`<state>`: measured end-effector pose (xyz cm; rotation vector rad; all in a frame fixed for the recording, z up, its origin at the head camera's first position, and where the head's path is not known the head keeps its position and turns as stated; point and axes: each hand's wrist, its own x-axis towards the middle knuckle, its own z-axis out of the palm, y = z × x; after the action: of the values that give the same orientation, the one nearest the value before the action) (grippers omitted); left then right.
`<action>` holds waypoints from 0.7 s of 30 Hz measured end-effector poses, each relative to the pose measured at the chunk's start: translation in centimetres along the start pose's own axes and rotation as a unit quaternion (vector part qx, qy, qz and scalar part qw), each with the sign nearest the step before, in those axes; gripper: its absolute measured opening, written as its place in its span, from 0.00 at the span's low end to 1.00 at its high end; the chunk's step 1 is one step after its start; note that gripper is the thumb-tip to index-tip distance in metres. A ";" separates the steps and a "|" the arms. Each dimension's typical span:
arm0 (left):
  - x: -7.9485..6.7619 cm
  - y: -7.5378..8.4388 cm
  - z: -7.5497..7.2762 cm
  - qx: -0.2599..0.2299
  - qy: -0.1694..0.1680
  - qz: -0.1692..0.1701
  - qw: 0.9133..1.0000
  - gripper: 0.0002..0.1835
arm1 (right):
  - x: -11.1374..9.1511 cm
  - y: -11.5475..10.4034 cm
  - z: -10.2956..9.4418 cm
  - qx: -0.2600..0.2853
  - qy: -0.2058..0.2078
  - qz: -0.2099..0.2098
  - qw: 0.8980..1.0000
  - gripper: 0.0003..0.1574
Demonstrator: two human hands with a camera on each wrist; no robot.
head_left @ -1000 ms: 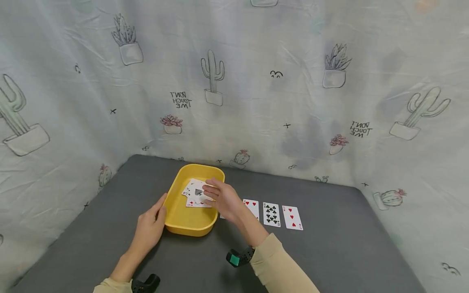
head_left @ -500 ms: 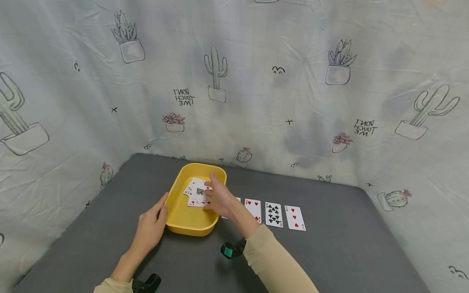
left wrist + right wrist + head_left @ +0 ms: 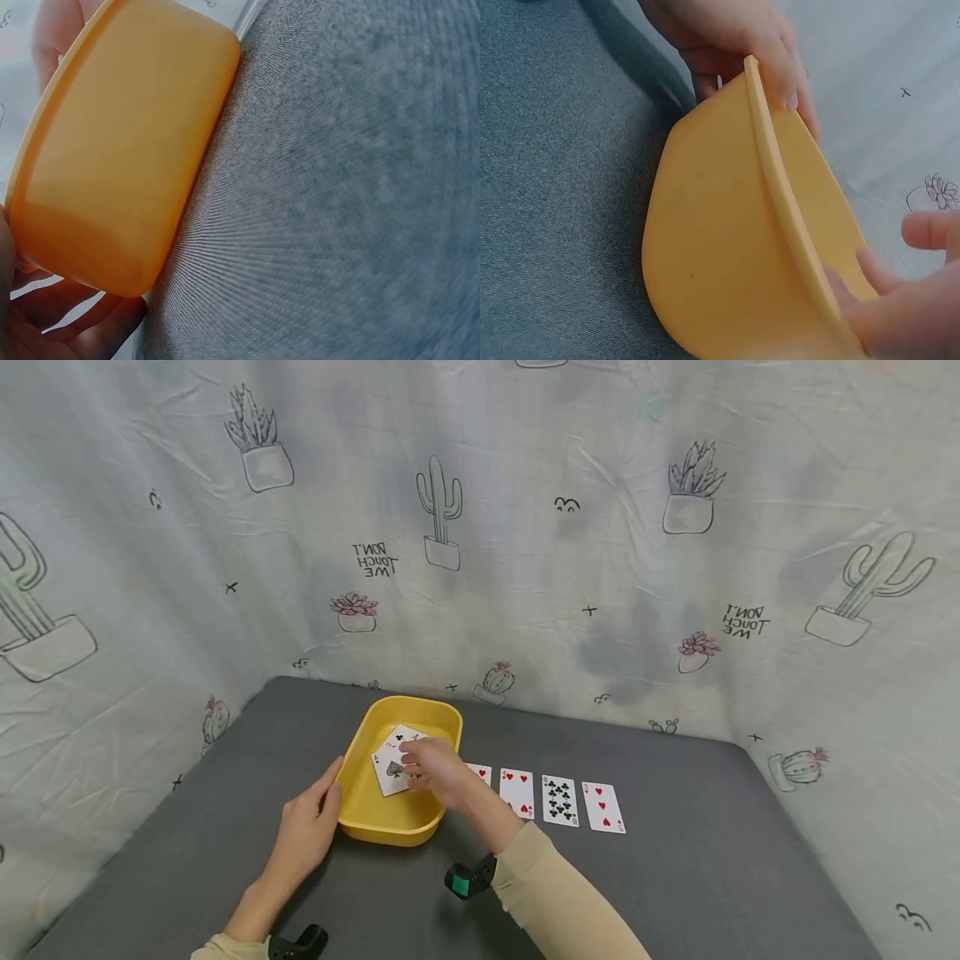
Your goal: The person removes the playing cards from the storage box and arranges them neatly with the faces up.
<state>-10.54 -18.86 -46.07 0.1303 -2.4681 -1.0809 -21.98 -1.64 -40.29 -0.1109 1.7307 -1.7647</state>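
A yellow tray (image 3: 390,837) stands on the dark grey table with several playing cards (image 3: 385,774) lying loosely overlapped inside it. An ace of spades faces up at the lower left of the pile, and a clubs card shows above it. My left hand (image 3: 307,827) holds the tray's left side; in the right wrist view its thumb hooks over the rim. Over the cards, my right hand (image 3: 442,772) reaches in across the tray's right side, fingertips right at the cards and partly covering them. In the right wrist view the near wall hides the cards and some fingertips.
To the right of the tray, face-up cards lie in a row: one partly hidden by the right hand, a hearts card (image 3: 517,789), a ten of clubs (image 3: 560,800) and a three of hearts (image 3: 603,807). A cactus-print curtain (image 3: 525,568) hangs behind the table (image 3: 697,860).
My right hand has turned and lowered onto the cards in the tray. The cards there have shifted, with the ace of spades now lower left. My left hand stays on the tray.
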 end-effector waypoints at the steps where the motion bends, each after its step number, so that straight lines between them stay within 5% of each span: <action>1: 0.0 0.0 0.0 0.000 0.000 0.000 1.000 0.23 | 0.2 -0.1 0.1 -0.010 0.024 -0.004 1.000 0.25; 5: 0.0 0.2 0.0 0.001 0.000 0.001 1.000 0.23 | 0.5 -0.1 0.4 -0.019 0.079 0.004 0.997 0.29; 10: -0.1 0.1 0.1 0.000 -0.001 0.002 1.000 0.23 | 0.5 -0.2 0.8 -0.012 0.108 0.032 0.994 0.22; 14: -0.1 0.1 0.1 0.003 0.001 -0.001 1.000 0.23 | 0.5 0.2 1.0 0.016 0.095 0.043 0.994 0.19; 21: 0.0 0.1 0.1 0.005 -0.001 -0.013 1.000 0.23 | 0.6 1.0 1.5 0.130 0.068 0.062 0.987 0.29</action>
<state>-10.56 -18.68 -46.06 0.1654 -2.4807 -1.0787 -21.34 -3.17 -41.25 0.2291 1.5461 -1.9228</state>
